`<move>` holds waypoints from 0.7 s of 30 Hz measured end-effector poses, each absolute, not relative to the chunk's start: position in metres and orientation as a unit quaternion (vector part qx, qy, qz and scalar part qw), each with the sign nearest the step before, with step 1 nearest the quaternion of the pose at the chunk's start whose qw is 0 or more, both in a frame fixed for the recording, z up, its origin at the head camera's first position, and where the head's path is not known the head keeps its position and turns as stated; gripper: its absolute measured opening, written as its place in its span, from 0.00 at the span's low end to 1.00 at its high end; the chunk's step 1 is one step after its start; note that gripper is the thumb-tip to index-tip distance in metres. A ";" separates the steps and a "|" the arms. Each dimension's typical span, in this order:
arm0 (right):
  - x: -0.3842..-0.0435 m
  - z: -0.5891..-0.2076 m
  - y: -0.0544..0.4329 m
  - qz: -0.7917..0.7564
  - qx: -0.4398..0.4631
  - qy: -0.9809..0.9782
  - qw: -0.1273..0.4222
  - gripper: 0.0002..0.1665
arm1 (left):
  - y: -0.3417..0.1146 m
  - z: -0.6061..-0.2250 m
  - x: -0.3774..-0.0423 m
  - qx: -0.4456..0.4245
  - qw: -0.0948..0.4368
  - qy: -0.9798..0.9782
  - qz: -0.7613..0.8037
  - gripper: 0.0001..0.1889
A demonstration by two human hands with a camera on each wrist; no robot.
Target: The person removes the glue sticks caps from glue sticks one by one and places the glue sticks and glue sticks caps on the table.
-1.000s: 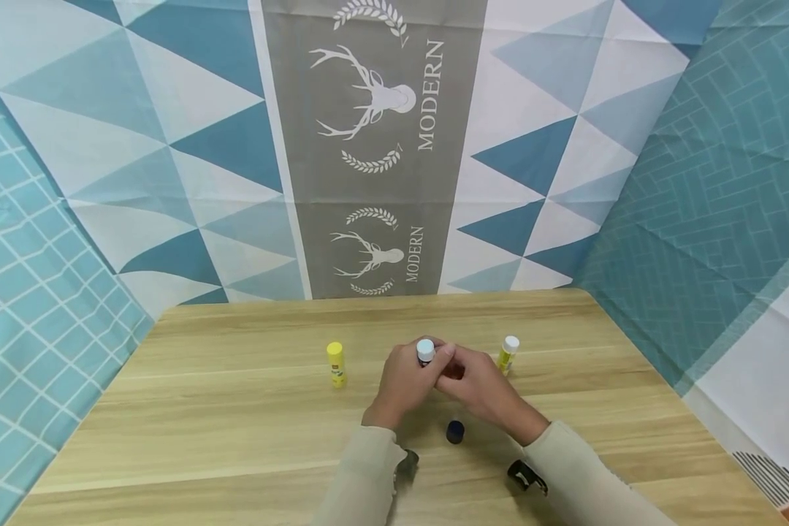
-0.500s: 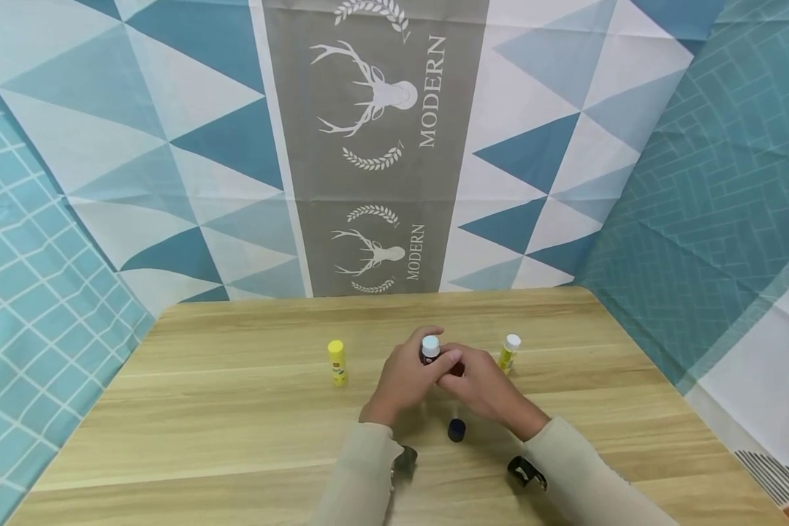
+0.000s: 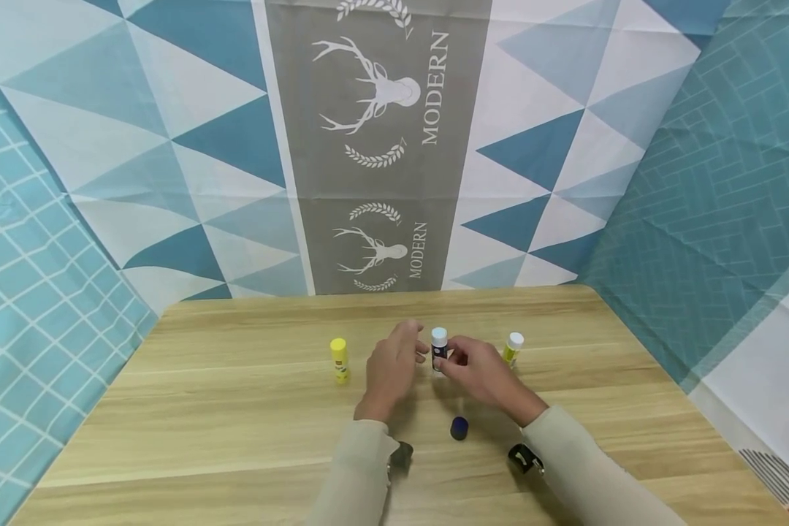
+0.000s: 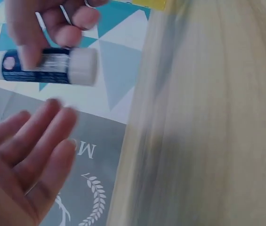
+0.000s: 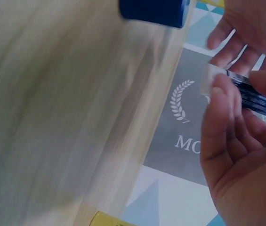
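Observation:
A navy glue stick (image 3: 439, 354) with a white cap stands roughly upright above the table in the head view. My right hand (image 3: 483, 372) pinches it between thumb and fingers. In the left wrist view the glue stick (image 4: 43, 66) shows a wide white cap at one end and a narrower white part at the other. My left hand (image 3: 392, 369) is beside it with extended fingers, apart from the glue stick in the left wrist view. A dark blue cap (image 3: 459, 428) lies on the table between my forearms, seen also in the right wrist view as a blue cap (image 5: 154, 12).
A yellow glue stick (image 3: 339, 361) stands left of my hands. Beyond my right hand is a yellow glue stick with a white cap (image 3: 514, 343), partly hidden. The wooden table (image 3: 223, 416) reaches back to a patterned cloth backdrop (image 3: 368, 146).
My left hand has let go of the navy glue stick and moved slightly left, its fingers extending. The right hand now holds the glue stick alone, with more of it showing.

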State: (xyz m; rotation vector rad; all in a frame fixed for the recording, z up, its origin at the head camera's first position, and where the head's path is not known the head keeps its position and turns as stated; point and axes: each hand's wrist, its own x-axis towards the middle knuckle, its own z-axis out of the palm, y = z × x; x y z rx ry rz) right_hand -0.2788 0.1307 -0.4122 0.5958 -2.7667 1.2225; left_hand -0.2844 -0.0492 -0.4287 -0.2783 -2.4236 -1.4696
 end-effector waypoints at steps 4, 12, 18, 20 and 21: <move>-0.285 -0.415 0.129 0.387 0.189 -0.903 0.006 0.09 | -0.051 -0.430 -0.286 -0.060 0.191 -0.828 -0.523 0.31; -0.292 -0.418 0.122 0.364 0.186 -0.912 -0.027 0.06 | -0.056 -0.431 -0.289 -0.036 0.182 -0.824 -0.535 0.32; -0.295 -0.419 0.121 0.351 0.184 -0.917 -0.038 0.07 | -0.055 -0.431 -0.289 -0.036 0.183 -0.831 -0.523 0.33; -0.296 -0.420 0.120 0.349 0.182 -0.919 -0.041 0.07 | -0.055 -0.431 -0.289 -0.039 0.185 -0.832 -0.521 0.33; -0.296 -0.421 0.120 0.349 0.180 -0.919 -0.043 0.07 | -0.055 -0.432 -0.290 -0.040 0.185 -0.833 -0.520 0.33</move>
